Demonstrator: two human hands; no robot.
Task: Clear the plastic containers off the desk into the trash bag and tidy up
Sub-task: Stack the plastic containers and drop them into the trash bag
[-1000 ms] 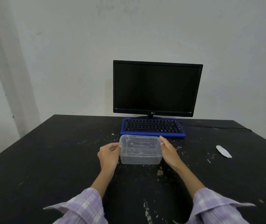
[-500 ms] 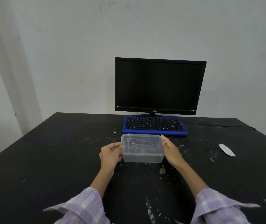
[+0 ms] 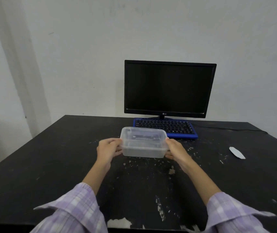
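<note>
Since the previous frame we have raised the one clear container (image 3: 143,143) off the table (image 3: 50,157); left hand (image 3: 108,149) and right hand (image 3: 176,149) each grip an end. Beyond the grip: one keyboard (image 3: 165,127), one monitor (image 3: 168,89).

Two arms are seen from above, and each is covered by a long sleeve. The left sleeve (image 3: 77,211) and the right sleeve (image 3: 232,214) are made of the same cloth, a plaid pattern in pale lilac and purple with lighter, almost white squares. The cuffs are left unfastened, so their corners are spread outward in flat points. Both sleeves are pushed back, and the forearms and wrists are left bare below them. The left hand (image 3: 108,149) and the right hand (image 3: 176,150) are uncovered: they are bare. The cloth looks thin and soft, and some folds are formed near the cuffs.
</note>
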